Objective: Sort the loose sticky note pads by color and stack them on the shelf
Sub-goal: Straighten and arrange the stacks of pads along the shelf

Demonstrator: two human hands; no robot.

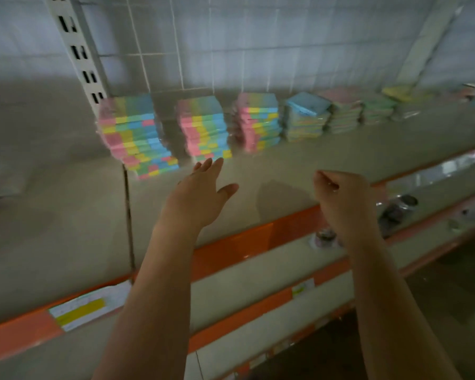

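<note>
Sticky note pads sit in a row along the back of the top shelf point(299, 160), against a white wire-grid back panel point(231, 42); frame is motion-blurred, so detail is soft. Three tall multicolour stacks at left: leftmost stack point(136, 135) leans and steps forward toward the shelf front; second stack point(205, 127) just right of it; third stack point(258, 122) beside that, pink on its left side. Further right, shorter stacks: blue-topped stack point(307, 116), pink-topped stack point(343, 111), green-topped stack point(377, 109), then a yellow pad point(398, 93) near the far end; whether each is a single colour, cannot tell.

Left hand point(200, 193) reaches over the shelf, fingers straight and spread, thumb out, holding nothing; fingertips point(213, 163) just in front of the second stack's base, contact unclear. Right hand point(340, 196) hovers over the shelf's front edge, fingers curled into a loose fist; nothing visible in it.

Shelf edges are orange with price labels point(78, 311); slotted white upright point(77, 53) at left; small dark round items point(398, 209) on the lower shelf at right, too blurred to identify.
</note>
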